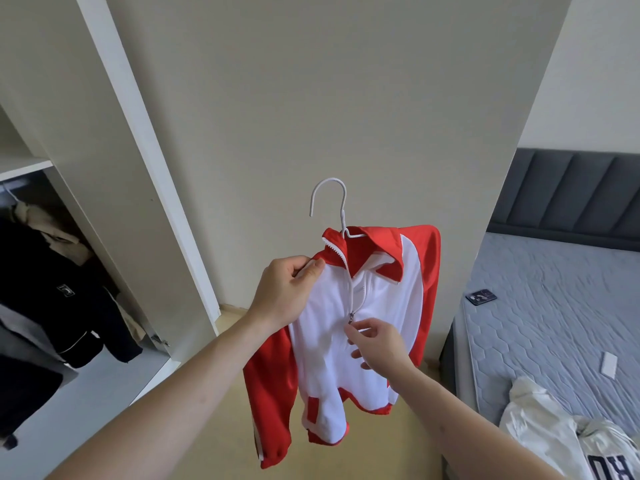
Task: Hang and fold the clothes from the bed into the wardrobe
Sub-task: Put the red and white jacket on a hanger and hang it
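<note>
A small red and white zip jacket [325,362] hangs on a white wire hanger [333,202], held up in the air in front of the wall. My left hand [287,292] grips the jacket's left shoulder near the collar. My right hand [377,344] pinches the jacket front just below the zipper pull, which sits about halfway up the zip. The wardrobe [114,216] stands open at the left. The bed [540,327] lies at the right with pale garments [554,434] piled on its near corner.
Dark jackets [55,306] hang inside the wardrobe under a shelf [24,166]. A phone [481,296] and a small white object [609,364] lie on the grey mattress. A dark padded headboard [571,195] backs the bed. Yellowish floor [398,452] runs between the wardrobe and the bed.
</note>
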